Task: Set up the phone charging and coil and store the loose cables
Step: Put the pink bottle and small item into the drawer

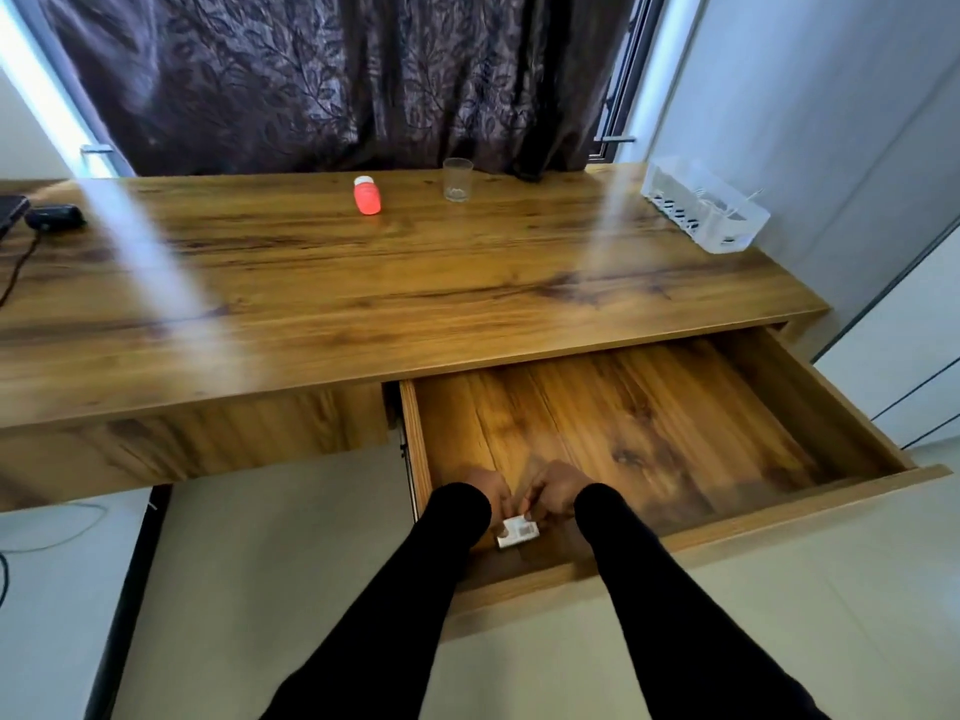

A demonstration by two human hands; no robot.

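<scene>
From the head camera, both hands are reaching into the open drawer [649, 423] at its near left corner; the left hand [485, 488] and the right hand [553, 488] are pinching a small white charger-like block [518, 532] together, fingers curled; blur is hiding any cable.

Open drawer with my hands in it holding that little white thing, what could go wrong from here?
The drawer is pulled far out, so leaning on its front edge may strain the runners. Both hands, the left hand and the right hand, work the small white object at the near-left corner; the picture is blurred there, so a slip could drop it to the floor. The glass stands unguarded on the desk, so a jolt could tip it.
</scene>
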